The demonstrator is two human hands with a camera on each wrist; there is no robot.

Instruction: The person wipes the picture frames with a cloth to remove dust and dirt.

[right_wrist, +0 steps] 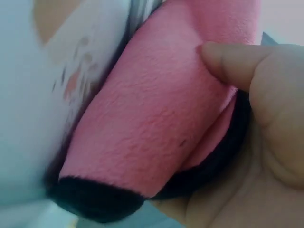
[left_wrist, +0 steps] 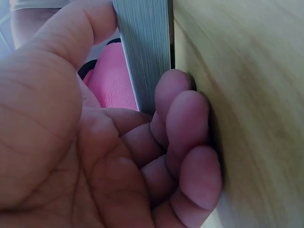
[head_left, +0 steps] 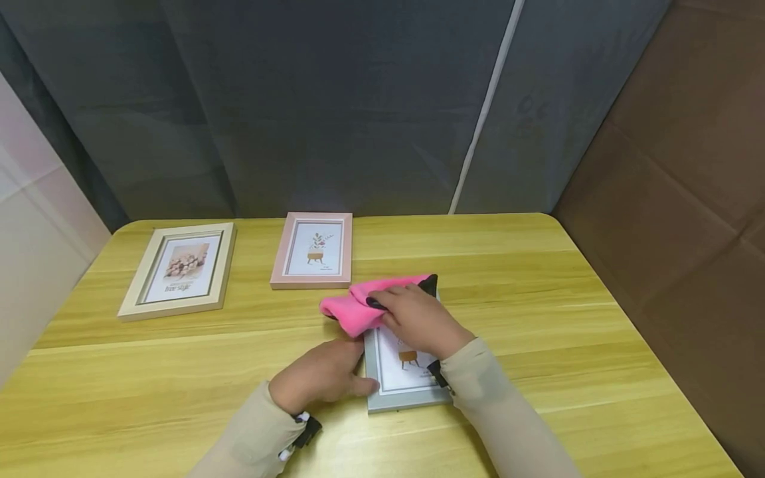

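Observation:
A grey-blue picture frame (head_left: 406, 401) lies flat on the wooden table, a potted-plant print behind its pane. My left hand (head_left: 325, 375) grips its left edge, the thumb on the face and curled fingers (left_wrist: 187, 109) against the side, near the tabletop. A folded pink cloth with black trim (head_left: 352, 311) covers the upper part of the frame. My right hand (head_left: 421, 318) holds this cloth against the pane; the right wrist view shows the thumb (right_wrist: 232, 61) pressing into the bunched cloth (right_wrist: 137, 104). Part of the frame's right side is hidden under my right hand and sleeve.
Behind the grey-blue frame lies a pink picture frame (head_left: 311, 284) with a plant print. Farther left is a cream picture frame (head_left: 224, 275) with a flower photo. A dark curtain (head_left: 335, 106) hangs along the table's far edge, and a brown panel (head_left: 675, 172) stands at the right.

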